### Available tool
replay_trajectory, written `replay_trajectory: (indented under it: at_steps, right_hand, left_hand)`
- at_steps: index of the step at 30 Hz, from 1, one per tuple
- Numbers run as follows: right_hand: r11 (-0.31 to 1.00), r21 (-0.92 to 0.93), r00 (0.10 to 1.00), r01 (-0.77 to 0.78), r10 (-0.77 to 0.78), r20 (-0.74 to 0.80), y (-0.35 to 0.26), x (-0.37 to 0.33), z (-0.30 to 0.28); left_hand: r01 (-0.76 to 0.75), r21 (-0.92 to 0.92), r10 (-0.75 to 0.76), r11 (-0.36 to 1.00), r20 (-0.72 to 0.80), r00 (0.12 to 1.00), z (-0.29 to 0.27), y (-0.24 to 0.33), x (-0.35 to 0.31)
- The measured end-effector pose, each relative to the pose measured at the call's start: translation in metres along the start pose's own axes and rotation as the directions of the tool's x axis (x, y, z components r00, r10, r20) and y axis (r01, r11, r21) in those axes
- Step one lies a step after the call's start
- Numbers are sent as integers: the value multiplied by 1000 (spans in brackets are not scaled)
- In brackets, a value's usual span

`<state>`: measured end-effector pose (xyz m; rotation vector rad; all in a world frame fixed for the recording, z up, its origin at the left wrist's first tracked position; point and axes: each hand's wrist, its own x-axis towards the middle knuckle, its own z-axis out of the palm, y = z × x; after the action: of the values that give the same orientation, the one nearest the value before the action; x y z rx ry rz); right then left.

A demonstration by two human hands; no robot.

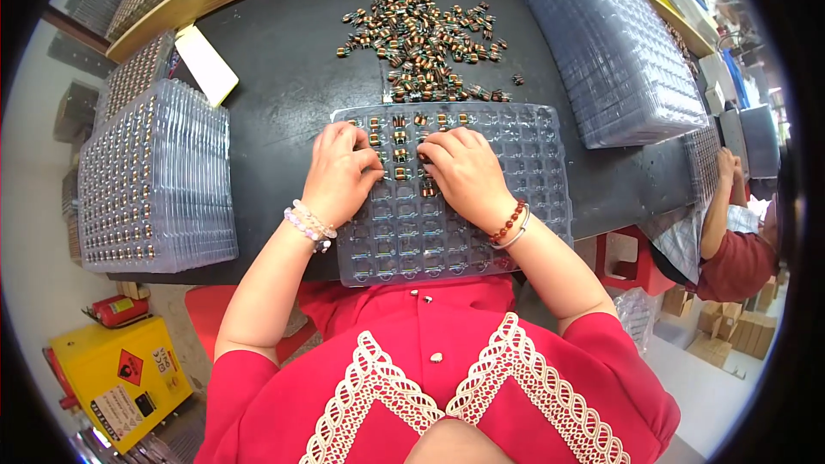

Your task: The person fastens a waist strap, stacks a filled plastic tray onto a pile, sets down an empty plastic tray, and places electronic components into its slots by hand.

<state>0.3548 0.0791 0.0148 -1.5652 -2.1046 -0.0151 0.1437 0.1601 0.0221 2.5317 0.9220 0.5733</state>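
A clear plastic tray (455,245) with rows of pockets lies before me at the front of the dark table. Small copper-wound coils (400,155) sit in several pockets of its left and middle columns. My left hand (342,170) is over the tray's left part, thumb and fingers pinched together at a pocket; what they hold is hidden. My right hand (471,174) reaches over the middle columns, its fingers bent down and closed around a coil that is mostly covered. Another coil (428,186) shows just below the right fingertips.
A loose heap of coils (421,34) spreads beyond the tray. Filled trays are stacked (159,180) at left, beside a white-and-yellow card (206,66). A tall stack of clear trays (614,51) stands at right. A person in a red sleeve (739,253) sits farther right.
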Motion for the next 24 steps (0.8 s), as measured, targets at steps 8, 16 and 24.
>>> replay_trajectory:
  at_steps: [8, 16, 24]
  right_hand:
    - [998, 33, 996, 44, -47, 78, 2, -2, -1]
    - [935, 314, 986, -167, 161, 44, 6, 0, -13]
    - [-185, 887, 729, -422, 513, 454, 24, 18, -14]
  left_hand:
    - [4, 2, -4, 1000, -90, 996, 28, 4, 29]
    - [42, -42, -51, 998, -219, 974, 36, 3, 35]
    - [-136, 136, 162, 981, -204, 966, 35, 2, 35]
